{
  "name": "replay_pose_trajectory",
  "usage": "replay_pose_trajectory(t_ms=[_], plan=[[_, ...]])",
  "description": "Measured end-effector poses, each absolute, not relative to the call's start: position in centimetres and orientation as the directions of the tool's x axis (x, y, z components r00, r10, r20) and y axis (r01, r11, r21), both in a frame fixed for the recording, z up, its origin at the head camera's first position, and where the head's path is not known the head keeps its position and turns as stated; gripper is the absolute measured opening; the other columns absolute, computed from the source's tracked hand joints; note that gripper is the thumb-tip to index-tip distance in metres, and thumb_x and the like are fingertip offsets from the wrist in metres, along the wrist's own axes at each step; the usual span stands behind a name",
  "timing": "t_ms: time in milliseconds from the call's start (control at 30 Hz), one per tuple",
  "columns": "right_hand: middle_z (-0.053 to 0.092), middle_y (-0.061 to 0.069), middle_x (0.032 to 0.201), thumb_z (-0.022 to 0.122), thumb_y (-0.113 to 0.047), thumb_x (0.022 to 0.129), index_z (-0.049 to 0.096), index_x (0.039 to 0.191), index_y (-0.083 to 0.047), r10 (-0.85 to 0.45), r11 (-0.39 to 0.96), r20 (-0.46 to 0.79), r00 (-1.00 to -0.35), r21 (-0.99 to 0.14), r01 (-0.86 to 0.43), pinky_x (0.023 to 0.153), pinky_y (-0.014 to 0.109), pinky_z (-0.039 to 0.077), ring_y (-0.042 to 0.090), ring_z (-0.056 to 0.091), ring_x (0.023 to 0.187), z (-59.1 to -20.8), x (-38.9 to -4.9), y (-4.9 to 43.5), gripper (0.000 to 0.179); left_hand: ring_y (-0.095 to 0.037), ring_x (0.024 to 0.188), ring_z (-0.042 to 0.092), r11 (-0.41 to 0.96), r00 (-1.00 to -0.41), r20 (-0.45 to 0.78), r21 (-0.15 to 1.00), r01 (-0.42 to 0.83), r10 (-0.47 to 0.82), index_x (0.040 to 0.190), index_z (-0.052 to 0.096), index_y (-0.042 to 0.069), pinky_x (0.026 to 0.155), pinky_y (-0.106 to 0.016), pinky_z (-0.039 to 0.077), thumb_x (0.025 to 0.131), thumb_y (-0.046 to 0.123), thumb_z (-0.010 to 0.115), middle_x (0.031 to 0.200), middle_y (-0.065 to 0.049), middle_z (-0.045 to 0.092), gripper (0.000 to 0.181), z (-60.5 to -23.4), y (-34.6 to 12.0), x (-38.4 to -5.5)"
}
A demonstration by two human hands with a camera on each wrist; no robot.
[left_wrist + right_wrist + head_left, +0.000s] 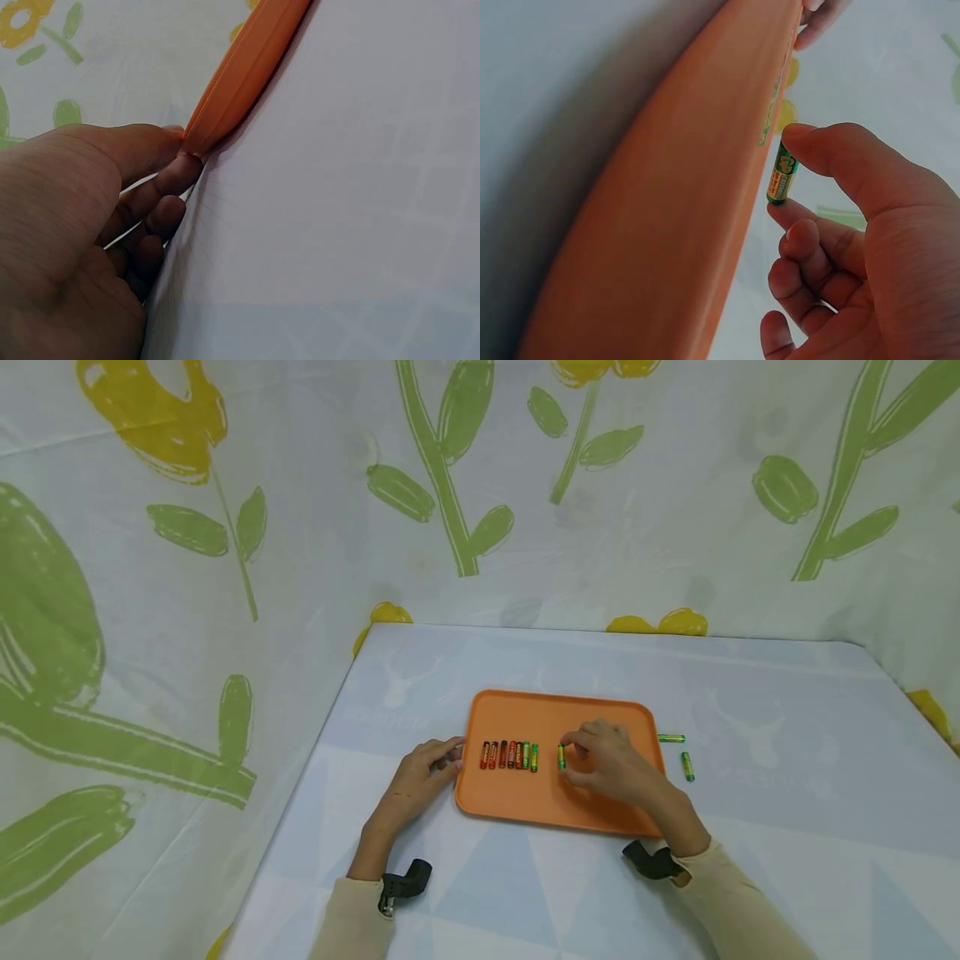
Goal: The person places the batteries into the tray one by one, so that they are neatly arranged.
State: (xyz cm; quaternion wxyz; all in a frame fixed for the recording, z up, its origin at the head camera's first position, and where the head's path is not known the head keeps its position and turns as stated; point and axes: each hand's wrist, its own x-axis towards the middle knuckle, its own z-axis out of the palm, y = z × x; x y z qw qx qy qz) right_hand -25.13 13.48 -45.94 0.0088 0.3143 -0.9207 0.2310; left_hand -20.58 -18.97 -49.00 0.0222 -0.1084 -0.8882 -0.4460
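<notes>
An orange tray (498, 797) lies on the table, its left edge pinched between the thumb and forefinger of my left hand (417, 781). In the left wrist view, the other fingers of that hand curl below the tray's rim (244, 79). Over the tray's right half, my right hand (611, 766) holds a small green and yellow battery (782, 176) by its two ends, between thumb and forefinger. To its left, a row of batteries stretches across the tray: several red ones (502, 754), then two green ones (529, 757) at the right end.
Two more green batteries lie on the table right of the tray, one pointing sideways (671, 738) and one pointing toward me (687, 767). A pale patterned cloth covers the table (787, 793). Behind it hangs a curtain (315, 527) with printed leaves and flowers.
</notes>
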Motion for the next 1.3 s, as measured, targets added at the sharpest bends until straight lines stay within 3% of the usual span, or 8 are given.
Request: replay_pose_trajectory(t_ms=[1300], plan=[[0.056,-0.005,0.093,0.084,-0.037,0.081,0.070,0.111,-0.012,-0.582,0.707,0.115,-0.805,-0.417,-0.571,0.079,0.040,0.027,0.017,0.045,0.092,-47.1,-26.1,11.2,0.041,-0.014,0.095,0.056,0.573,-0.979,0.124,0.796,0.196,0.163,0.139,0.062,0.012,0.086,-0.038,0.047,0.097,0.016,0.068,0.106,0.003,0.064,0.042,-49.0,-19.0,-20.7]])
